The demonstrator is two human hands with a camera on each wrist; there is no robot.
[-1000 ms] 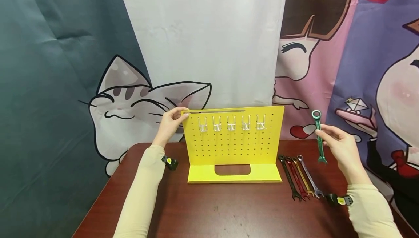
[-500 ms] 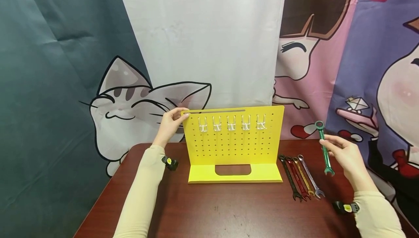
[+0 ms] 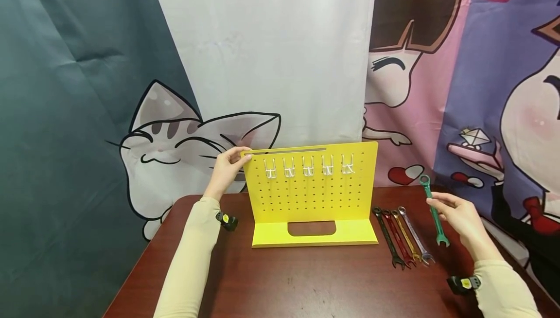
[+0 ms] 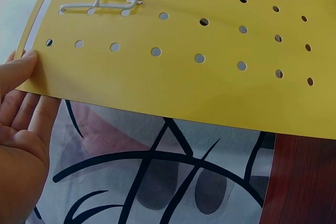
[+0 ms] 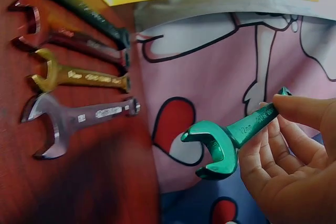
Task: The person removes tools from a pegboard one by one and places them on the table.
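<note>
My left hand [image 3: 224,172] pinches the upper left corner of a yellow pegboard [image 3: 310,196], thumb on the front and fingers behind. White wire hooks [image 3: 308,166] sit in a row along the board's upper part, with nothing hanging on them. To the right, my right hand [image 3: 457,216] grips a green combination wrench [image 3: 434,213] between thumb and fingers, ring end up and open jaw down. In the right wrist view the green wrench [image 5: 226,145] shows its open jaw, with a "12mm" marking on the shaft.
Black [image 3: 388,238], red [image 3: 399,238], gold [image 3: 407,236] and silver [image 3: 415,236] wrenches lie side by side on the brown table [image 3: 302,284], between the pegboard and my right hand. A printed curtain [image 3: 271,55] hangs behind the table.
My right hand has lowered the green wrench beside the row of wrenches, moving slightly right. The left hand keeps its grip on the pegboard corner.
</note>
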